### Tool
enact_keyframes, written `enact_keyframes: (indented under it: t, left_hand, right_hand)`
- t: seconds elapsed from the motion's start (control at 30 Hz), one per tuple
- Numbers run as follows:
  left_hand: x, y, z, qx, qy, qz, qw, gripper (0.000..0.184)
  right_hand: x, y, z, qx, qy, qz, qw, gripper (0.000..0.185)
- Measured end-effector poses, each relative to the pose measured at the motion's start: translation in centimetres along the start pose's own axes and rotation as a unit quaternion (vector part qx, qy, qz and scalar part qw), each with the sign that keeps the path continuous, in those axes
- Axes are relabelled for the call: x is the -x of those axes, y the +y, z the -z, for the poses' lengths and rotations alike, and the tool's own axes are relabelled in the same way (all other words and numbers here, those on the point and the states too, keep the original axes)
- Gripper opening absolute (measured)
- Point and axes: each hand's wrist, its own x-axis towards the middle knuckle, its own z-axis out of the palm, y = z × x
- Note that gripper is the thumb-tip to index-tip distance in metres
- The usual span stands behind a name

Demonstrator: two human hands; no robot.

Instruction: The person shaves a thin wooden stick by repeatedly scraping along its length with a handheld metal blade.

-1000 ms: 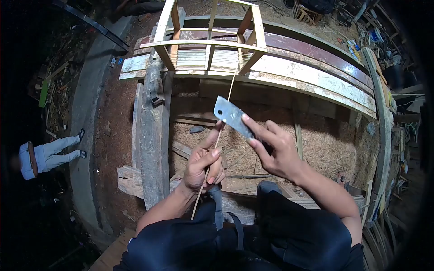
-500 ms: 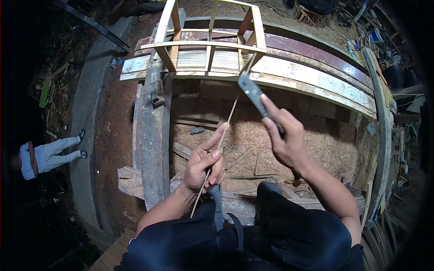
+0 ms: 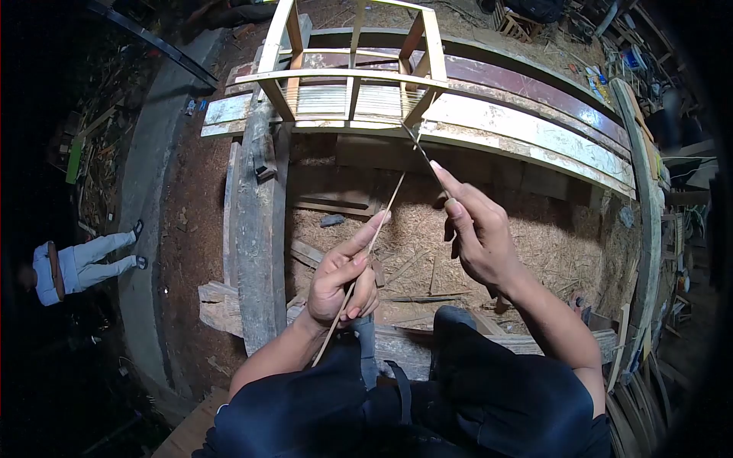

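My left hand point(image 3: 342, 286) is closed around a thin wooden strip point(image 3: 395, 192), its thumb and index finger pressed along it. The strip slants up to the right, and its lower end runs down past my wrist. In my right hand point(image 3: 484, 238) is a knife point(image 3: 424, 155) with a flat grey blade, now seen nearly edge-on. Its handle is mostly hidden in my fingers. The blade tip points up-left, close to the lower right corner of a small wooden frame point(image 3: 343, 75); whether they touch I cannot tell. The strip's upper end is apart from the blade.
The frame stands on a bench of long planks point(image 3: 527, 136). A thick weathered beam point(image 3: 259, 229) runs along the left, another beam point(image 3: 649, 221) along the right. Wood shavings point(image 3: 489, 294) and offcuts cover the ground. A person point(image 3: 84, 263) stands at far left.
The knife has turned from showing its broad face to nearly edge-on, its tip still near the frame. My left hand and the strip have barely shifted.
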Motion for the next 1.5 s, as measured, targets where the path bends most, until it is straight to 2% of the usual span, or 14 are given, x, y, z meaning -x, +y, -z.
enact_keyframes:
  t: [0.13,0.37,0.47,0.6,0.67,0.73,0.93,1.03,1.13,1.3,1.33,1.37,1.4,1.5]
  left_hand:
    - [0.1,0.0,0.2,0.011,-0.016,0.006,1.000,0.062]
    - [0.7,0.2,0.0,-0.008,0.033,0.002,0.999,0.056]
    - [0.8,-0.3,0.7,0.015,0.011,-0.022,1.000,0.051]
    - [1.2,-0.1,0.9,0.013,-0.029,-0.020,0.999,0.048]
    - [1.6,-0.1,0.9,-0.029,0.024,-0.006,0.999,0.049]
    - [0.8,-0.3,1.3,0.035,-0.077,-0.027,0.996,0.050]
    - [0.7,0.4,0.2,0.036,-0.072,-0.010,0.997,0.053]
    - [0.9,-0.3,0.8,0.042,-0.068,-0.005,0.997,0.056]
    - [1.2,-0.2,0.8,0.042,-0.048,-0.004,0.998,0.059]
    - [0.7,0.0,0.9,-0.033,-0.041,0.023,0.998,0.062]
    - [0.7,-0.1,1.1,-0.089,-0.038,0.035,0.995,0.062]
    - [0.8,-0.1,1.0,-0.126,-0.021,0.048,0.991,0.062]
    - [0.8,-0.1,0.9,-0.122,-0.022,0.047,0.991,0.062]
    - [0.5,-0.1,0.5,-0.227,-0.001,0.052,0.972,0.057]
  right_hand:
    - [0.0,-0.1,-0.2,0.009,0.008,0.040,0.999,0.047]
    - [2.6,-1.7,-1.8,0.108,-0.124,0.147,0.975,0.056]
    - [1.6,-0.8,-1.6,0.099,-0.077,0.120,0.985,0.058]
    - [2.2,-2.4,-1.7,0.095,-0.106,0.146,0.979,0.059]
    - [2.1,-1.8,-1.5,0.106,-0.112,0.150,0.977,0.059]
    - [1.3,-0.8,-1.3,0.125,-0.051,0.151,0.979,0.060]
    - [1.3,-1.0,-0.9,0.120,-0.018,0.153,0.981,0.054]
    - [0.7,-0.8,-0.3,0.115,-0.002,0.099,0.988,0.053]
    - [1.8,-1.7,-0.7,0.113,-0.047,0.160,0.980,0.051]
    - [-1.4,2.9,2.4,0.165,0.103,0.052,0.979,0.047]
    - [-1.4,3.1,2.7,-0.018,0.130,-0.071,0.989,0.047]
    - [-1.4,3.2,2.9,-0.200,0.151,-0.192,0.949,0.050]
    - [-1.4,2.9,3.0,-0.196,0.150,-0.193,0.950,0.050]
    - [-1.2,1.4,2.2,-0.410,0.102,-0.253,0.870,0.043]
